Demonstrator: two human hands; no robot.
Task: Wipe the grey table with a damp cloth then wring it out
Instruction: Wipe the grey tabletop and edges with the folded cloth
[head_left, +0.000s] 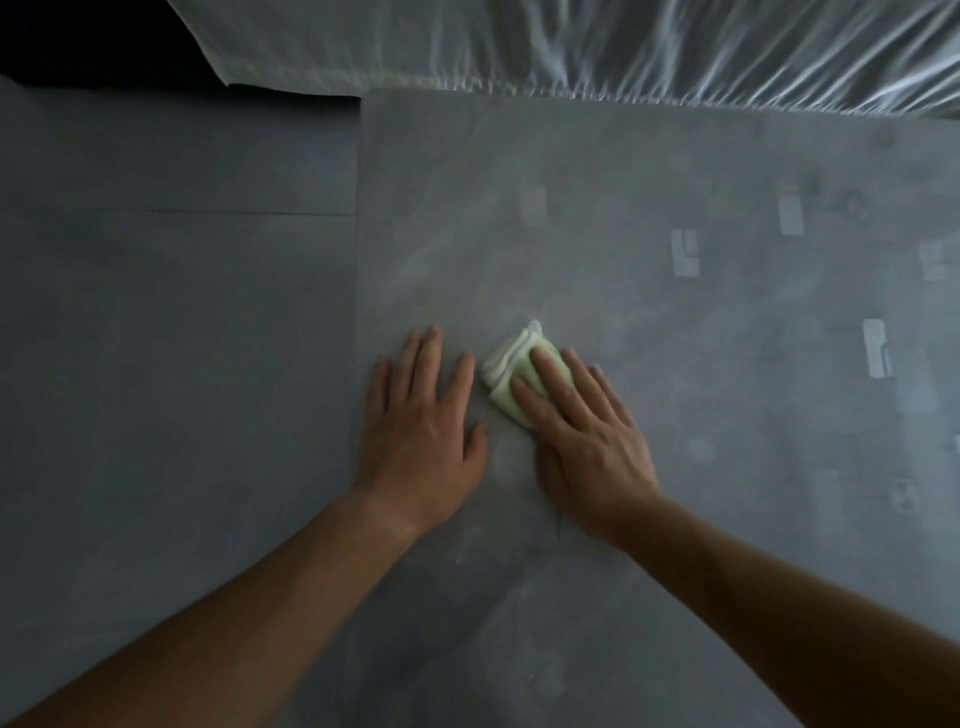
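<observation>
- The grey table (649, 312) fills most of the head view; its surface is mottled, with pale streaks and several faint rectangular marks (684, 253) toward the right side.
- The table's left edge runs straight from the upper middle of the view down toward the person, with darker grey floor (171, 312) beyond it.
- The far edge of the table meets a crinkled sheet of translucent plastic (649, 41), which lies along the whole top of the view.
- The folded cloth (511, 371), pale green with a white folded edge, lies flat on the table, near the left edge but clear of it.
- The right hand (582, 436) lies palm down on the cloth, fingers extended and slightly spread; the fingers cover the cloth's near and right portions. It presses flat on top and does not close around the fabric.
- The cloth's white folded corner protrudes beyond the fingertips on the far side.
- The left hand (423, 436) lies flat on the bare table just beside the cloth, fingers extended, holding nothing. Its little finger sits close to the table's left edge.
- The two thumbs lie near each other with a narrow strip of table between them.
- Open surface extends to the right of the cloth and toward the far edge; little room remains to the left.
- Both forearms are bare and reach in from the bottom of the view.
</observation>
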